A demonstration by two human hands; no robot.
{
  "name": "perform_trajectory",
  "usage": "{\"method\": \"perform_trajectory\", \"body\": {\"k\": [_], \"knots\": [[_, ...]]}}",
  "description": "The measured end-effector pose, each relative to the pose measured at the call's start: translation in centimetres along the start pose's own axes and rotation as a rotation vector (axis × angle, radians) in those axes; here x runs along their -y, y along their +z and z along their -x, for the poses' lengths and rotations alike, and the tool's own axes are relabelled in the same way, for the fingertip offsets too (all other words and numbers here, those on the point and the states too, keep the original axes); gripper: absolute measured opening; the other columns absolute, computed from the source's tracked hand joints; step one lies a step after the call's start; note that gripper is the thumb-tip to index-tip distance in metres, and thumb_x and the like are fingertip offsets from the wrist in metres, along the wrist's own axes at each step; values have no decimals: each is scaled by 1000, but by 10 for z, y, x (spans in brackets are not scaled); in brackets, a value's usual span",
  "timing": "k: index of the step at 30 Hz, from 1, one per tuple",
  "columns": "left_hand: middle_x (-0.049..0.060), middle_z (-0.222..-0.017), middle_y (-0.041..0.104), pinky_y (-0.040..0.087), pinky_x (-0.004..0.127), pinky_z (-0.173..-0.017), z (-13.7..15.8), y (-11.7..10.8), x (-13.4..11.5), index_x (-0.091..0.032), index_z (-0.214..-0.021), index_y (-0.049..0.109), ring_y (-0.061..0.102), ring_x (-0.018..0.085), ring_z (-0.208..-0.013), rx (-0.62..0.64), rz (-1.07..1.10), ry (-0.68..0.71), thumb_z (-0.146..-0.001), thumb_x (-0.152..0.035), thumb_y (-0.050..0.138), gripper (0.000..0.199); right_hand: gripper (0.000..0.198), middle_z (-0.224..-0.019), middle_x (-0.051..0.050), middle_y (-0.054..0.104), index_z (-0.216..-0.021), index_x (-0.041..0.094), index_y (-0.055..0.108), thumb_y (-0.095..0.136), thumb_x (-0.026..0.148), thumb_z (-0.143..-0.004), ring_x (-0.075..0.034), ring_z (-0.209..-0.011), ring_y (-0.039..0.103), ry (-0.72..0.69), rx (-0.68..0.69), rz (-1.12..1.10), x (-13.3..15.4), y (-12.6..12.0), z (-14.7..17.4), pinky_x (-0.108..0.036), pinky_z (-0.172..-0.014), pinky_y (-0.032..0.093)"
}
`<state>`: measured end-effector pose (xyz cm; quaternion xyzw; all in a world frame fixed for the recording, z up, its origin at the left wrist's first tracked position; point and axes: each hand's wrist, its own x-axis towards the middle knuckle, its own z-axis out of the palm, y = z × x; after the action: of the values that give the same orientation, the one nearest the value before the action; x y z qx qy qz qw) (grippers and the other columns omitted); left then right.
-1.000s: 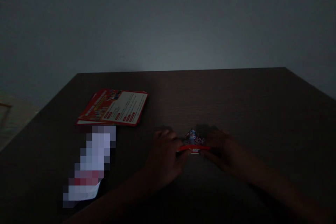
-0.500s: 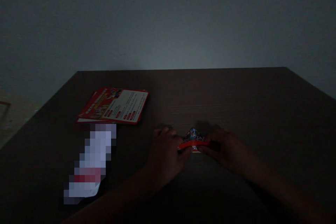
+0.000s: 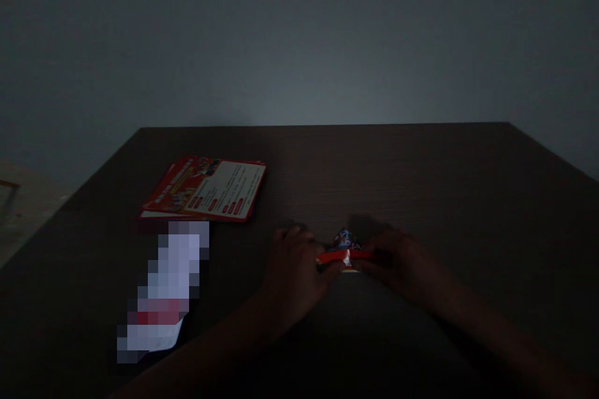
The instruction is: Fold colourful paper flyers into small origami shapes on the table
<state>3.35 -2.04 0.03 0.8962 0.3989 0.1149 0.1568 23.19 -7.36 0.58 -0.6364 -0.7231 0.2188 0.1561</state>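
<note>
Both hands are at a small folded leaflet [image 3: 345, 257] on the table, right of the middle. A red band runs along it, with a glint at its centre, and a dark multicoloured printed part rises to a peak behind. My left hand [image 3: 296, 274] is closed on its left end, with the thumb along the near edge. The right end is pinched in my right hand [image 3: 401, 265], between thumb and fingers. Under the fingers, the leaflet's ends are hidden. Dim light leaves its finer folds unclear.
A stack of red and white printed leaflets [image 3: 224, 190] lies at the back left. In front of it is a lit phone [image 3: 163, 341], mostly blurred out by large pixels, close to my left forearm. The dark wooden table [image 3: 374, 162] meets a grey wall [image 3: 374, 43].
My hands hold almost the same place. The red band looks slightly flatter between them, and a bright glint has appeared at its middle. The whole view has shifted very slightly.
</note>
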Motion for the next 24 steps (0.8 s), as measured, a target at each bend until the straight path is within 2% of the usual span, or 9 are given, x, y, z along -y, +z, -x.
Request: {"method": "perform_trajectory", "body": {"k": [13,20,24], "knots": [[5,-73,64,35,39,-71,-3,-5,-1,-18,-65,66,55,25,-79,38,-69,-36,-79,-50,61,35,20,-61,-2,63,-71,19,68,64,37,-78,-14,-54,54,10,-44,71,3,3,-1,-26,-50,33],[5,-71,64,35,38,-69,-4,-5,-1,-18,-64,65,55,24,-76,37,-73,-41,-78,-52,62,37,22,-59,-1,61,-67,19,66,65,39,-77,-14,-54,54,13,-53,69,2,3,-1,-26,-52,33],[5,-73,64,35,39,-70,-3,-4,0,-18,-65,65,55,24,-78,29,-79,-31,-77,-52,62,36,20,-62,-1,63,-72,20,67,64,38,-79,-15,-56,55,15,-43,68,3,2,0,-27,-53,34]]}}
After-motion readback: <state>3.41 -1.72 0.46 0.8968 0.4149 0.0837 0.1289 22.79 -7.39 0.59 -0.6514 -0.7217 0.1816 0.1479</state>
